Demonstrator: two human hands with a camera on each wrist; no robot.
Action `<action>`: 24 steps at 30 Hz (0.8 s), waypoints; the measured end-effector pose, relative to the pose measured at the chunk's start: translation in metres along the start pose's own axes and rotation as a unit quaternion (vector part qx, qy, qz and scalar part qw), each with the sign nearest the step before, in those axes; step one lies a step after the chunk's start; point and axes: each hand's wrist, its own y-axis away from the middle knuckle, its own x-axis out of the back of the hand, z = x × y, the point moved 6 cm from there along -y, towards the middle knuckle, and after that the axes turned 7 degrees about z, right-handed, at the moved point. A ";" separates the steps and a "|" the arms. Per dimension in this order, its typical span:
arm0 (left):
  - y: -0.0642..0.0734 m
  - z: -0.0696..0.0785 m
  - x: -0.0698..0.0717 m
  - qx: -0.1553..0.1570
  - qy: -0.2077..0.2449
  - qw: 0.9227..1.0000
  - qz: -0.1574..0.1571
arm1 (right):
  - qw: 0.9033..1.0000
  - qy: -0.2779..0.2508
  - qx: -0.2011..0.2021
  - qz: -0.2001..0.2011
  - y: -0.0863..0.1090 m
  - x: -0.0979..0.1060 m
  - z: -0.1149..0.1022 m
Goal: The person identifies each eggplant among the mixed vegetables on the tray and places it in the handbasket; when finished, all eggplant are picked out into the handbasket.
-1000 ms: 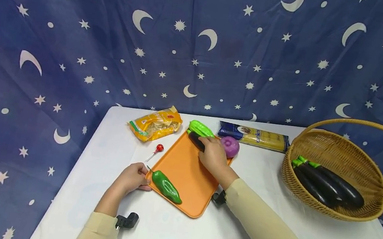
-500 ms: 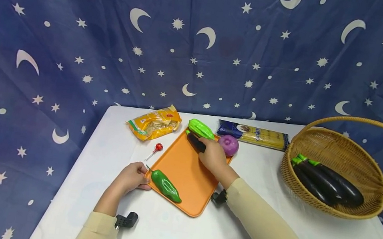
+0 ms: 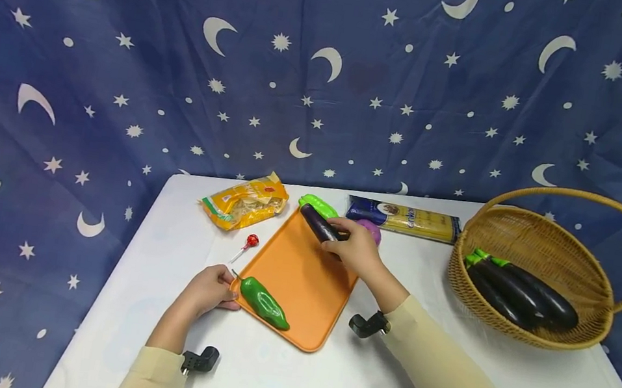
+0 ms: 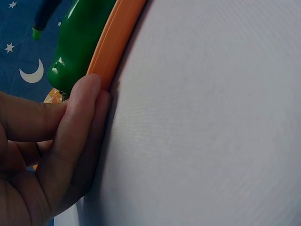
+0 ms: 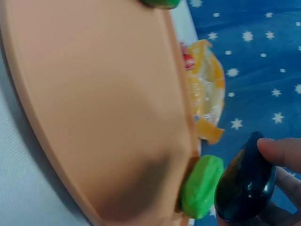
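An orange tray (image 3: 300, 278) lies at an angle on the white table. My left hand (image 3: 210, 289) pinches its near left corner, thumb and fingers at the rim (image 4: 110, 52). Beside that corner, a long green pepper (image 3: 264, 304) rests on the tray. In my right hand (image 3: 359, 249) is a dark eggplant (image 3: 315, 224), held between thumb and fingers above the tray's far end; its shadow falls on the tray in the right wrist view. Behind it lie a light green ridged vegetable (image 3: 319, 206) and a purple onion (image 3: 371, 230), partly hidden by the hand.
A wicker basket (image 3: 541, 241) holding several eggplants (image 3: 522, 294) stands at the right. Along the back lie a yellow-and-blue pasta pack (image 3: 402, 219) and an orange food bag (image 3: 245, 202). A red lollipop (image 3: 252, 240) is left of the tray.
My right hand has lifted the eggplant off the tray and moved slightly right and nearer. The left hand keeps its hold on the tray corner; the head view has shifted a little.
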 end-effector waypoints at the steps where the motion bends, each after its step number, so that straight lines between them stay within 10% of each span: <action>1: 0.000 0.000 0.000 -0.001 -0.002 1.000 -0.001 | 1.000 -0.013 -0.005 0.002 0.001 0.004 -0.001; 24: 0.003 0.000 -0.001 -0.003 -0.005 1.000 -0.002 | 0.997 -0.073 -0.026 0.028 0.017 0.056 -0.015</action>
